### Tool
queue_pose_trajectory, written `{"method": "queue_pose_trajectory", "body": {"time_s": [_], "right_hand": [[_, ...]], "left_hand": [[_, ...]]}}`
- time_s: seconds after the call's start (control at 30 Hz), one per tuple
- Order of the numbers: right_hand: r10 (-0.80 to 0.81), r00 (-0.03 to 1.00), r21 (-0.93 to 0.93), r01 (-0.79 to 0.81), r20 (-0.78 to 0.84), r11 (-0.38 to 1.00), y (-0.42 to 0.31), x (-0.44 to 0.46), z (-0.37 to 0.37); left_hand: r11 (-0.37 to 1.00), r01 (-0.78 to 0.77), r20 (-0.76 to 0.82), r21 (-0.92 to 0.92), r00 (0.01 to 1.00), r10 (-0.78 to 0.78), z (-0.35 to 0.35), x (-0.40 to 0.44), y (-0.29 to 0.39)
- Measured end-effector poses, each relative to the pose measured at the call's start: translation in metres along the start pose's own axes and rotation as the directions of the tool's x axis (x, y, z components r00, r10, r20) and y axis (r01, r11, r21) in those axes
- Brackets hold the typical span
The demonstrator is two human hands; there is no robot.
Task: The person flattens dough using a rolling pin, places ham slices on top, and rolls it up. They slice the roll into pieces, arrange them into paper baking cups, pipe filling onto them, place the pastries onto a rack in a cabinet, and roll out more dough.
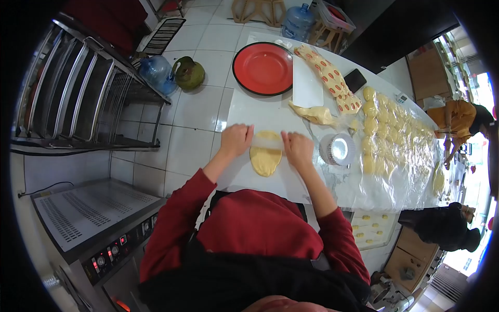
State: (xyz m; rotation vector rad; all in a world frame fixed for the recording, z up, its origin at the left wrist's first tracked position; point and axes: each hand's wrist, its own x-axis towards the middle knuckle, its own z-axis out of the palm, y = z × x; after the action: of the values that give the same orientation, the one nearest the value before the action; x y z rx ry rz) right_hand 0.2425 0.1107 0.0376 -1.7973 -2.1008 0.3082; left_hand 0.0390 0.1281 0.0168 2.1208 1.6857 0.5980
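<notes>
A flattened oval of yellow dough (265, 163) lies on the white table in front of me. Across its upper part runs a pale rolling pin (267, 142), smeared by motion. My left hand (236, 139) is closed around the pin's left end, and my right hand (298, 149) grips the right end. Just beyond my right hand sits a stack of white fluted paper cups (339, 150). A piece of dough in a plastic bag (315, 114) rests farther up the table.
A red round tray (264, 68), a white board (307, 82) and a patterned packet (332, 78) lie at the back. Rows of dough balls under plastic (390, 135) cover the right side. An oven (99, 213) and tray rack (86, 93) stand left; another person (457, 122) is far right.
</notes>
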Motion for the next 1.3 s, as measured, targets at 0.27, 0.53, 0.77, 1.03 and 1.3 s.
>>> {"method": "queue_pose_trajectory", "body": {"time_s": [0.27,0.53,0.77,1.03,1.3], "right_hand": [[0.014,0.986,-0.086,-0.029,-0.165,0.996,-0.01,-0.006,0.013],[-0.038,0.991,-0.112,0.053,0.131,0.992,-0.037,-0.112,0.018],[-0.378,0.902,0.244,0.326,0.209,0.913,-0.004,-0.158,-0.005],[-0.05,0.992,-0.036,0.054,0.112,0.998,-0.04,-0.099,0.038],[-0.052,0.958,-0.107,0.085,0.281,0.991,-0.083,-0.124,0.049]], "left_hand": [[0.994,0.003,-0.196,0.11,0.98,0.019,0.01,0.002,0.016],[0.956,-0.162,0.068,0.244,0.986,0.149,0.009,-0.102,0.014],[0.883,-0.469,0.005,0.008,0.883,0.469,0.002,-0.158,-0.017],[0.994,-0.079,-0.478,0.072,0.872,0.104,-0.041,-0.173,-0.067],[0.865,0.135,-0.687,-0.484,0.553,-0.471,-0.055,-0.146,-0.103]]}}
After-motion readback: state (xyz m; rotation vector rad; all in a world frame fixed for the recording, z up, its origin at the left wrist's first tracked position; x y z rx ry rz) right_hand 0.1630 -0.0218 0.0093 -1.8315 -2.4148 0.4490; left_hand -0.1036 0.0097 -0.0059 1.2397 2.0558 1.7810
